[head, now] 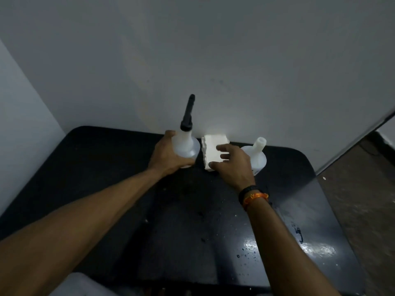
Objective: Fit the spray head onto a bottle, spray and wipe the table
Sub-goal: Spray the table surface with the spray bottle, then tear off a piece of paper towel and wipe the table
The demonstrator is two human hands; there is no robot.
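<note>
A translucent white bottle [187, 146] with a black spray head [188, 113] fitted on its neck stands upright at the far edge of the black table [102, 167]. My left hand [168, 155] is wrapped around the bottle's body. To its right lies a folded white cloth [211, 149]. My right hand [232, 165] rests on the cloth, thumb at its near edge and fingers spread over its top. A second white bottle [259, 152] with an uncovered neck stands just right of that hand, partly hidden by it.
A grey wall [213, 60] rises directly behind the bottles. Water droplets and a wet sheen [284, 246] lie on the table's near right part. The table's right edge drops to a brown floor [363, 199]. A pale object [79, 285] shows at the near edge.
</note>
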